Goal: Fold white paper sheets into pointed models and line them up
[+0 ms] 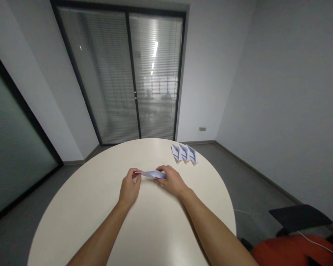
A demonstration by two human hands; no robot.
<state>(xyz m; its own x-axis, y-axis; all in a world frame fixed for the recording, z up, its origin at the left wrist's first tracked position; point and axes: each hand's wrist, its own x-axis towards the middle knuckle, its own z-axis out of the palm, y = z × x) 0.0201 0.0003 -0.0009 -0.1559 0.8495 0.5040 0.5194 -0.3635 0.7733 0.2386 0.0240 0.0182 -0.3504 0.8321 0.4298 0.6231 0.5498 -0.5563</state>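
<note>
Between my two hands is a folded sheet of white paper (151,174), held just above the round table (86,207). My left hand (130,186) pinches its thin left end between thumb and fingers. At the wider right end, my right hand (172,179) grips the paper with the thumb below and the fingers on top. Beyond my right hand, three folded paper pieces (184,153) lie side by side near the table's far right edge. How the held paper is folded inside cannot be made out.
A chair with a red seat (283,251) and a black backrest (299,216) stands at the lower right beside the table. Glass doors with blinds (111,81) are behind the table. A thin white cable (241,211) runs over the floor at the right.
</note>
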